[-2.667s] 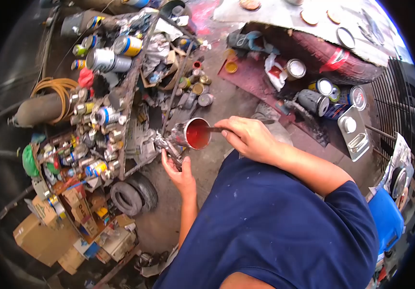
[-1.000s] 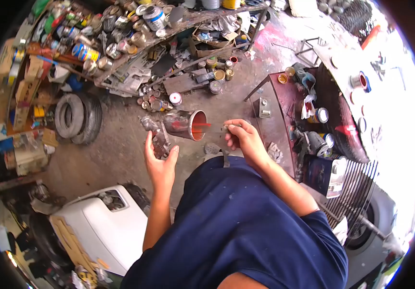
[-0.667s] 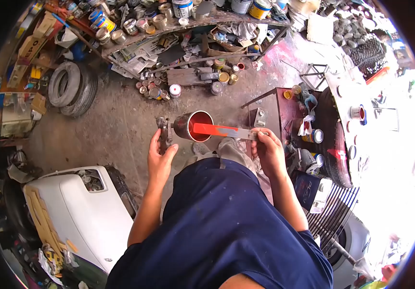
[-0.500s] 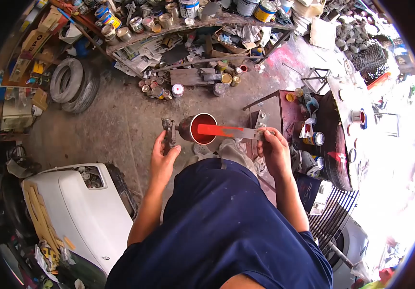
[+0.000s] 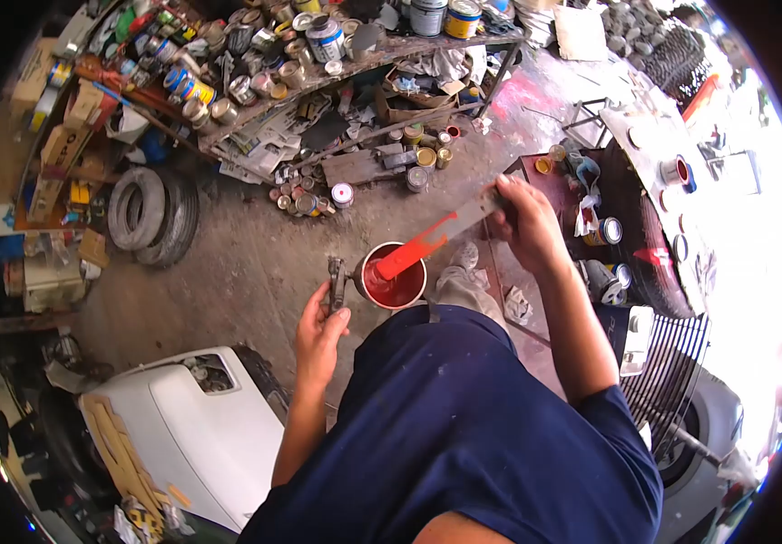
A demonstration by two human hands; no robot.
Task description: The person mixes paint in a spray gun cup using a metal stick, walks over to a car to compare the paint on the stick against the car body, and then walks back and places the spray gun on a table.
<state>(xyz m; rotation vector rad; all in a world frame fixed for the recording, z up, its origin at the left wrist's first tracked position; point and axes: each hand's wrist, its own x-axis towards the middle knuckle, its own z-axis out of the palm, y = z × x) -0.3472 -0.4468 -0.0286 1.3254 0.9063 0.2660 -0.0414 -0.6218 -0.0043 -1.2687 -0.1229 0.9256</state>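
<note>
My left hand [image 5: 320,337] is closed on the dark body of a spray gun [image 5: 337,279]. The gun's round cup [image 5: 424,288] has its open mouth towards me, and red paint [image 5: 391,288] shows inside. A flat stirring stick [image 5: 453,231], grey at the top and coated red lower down, slants into the cup from the upper right. Its lower end meets the paint. Gripping the bare upper end is my right hand [image 5: 533,225], raised to the right of the cup.
Ahead stands a bench [image 5: 255,118] crowded with paint cans. Two tyres [image 5: 151,218] rest at the left, above a white car panel [image 5: 196,426]. On the right, a dark table [image 5: 622,272] carries several cans and rags. Small tins [image 5: 300,195] sit on the floor.
My right hand has risen away from me, turning the stick from nearly level to a steep slant. The spray gun and cup have shifted slightly right and nearer my body.
</note>
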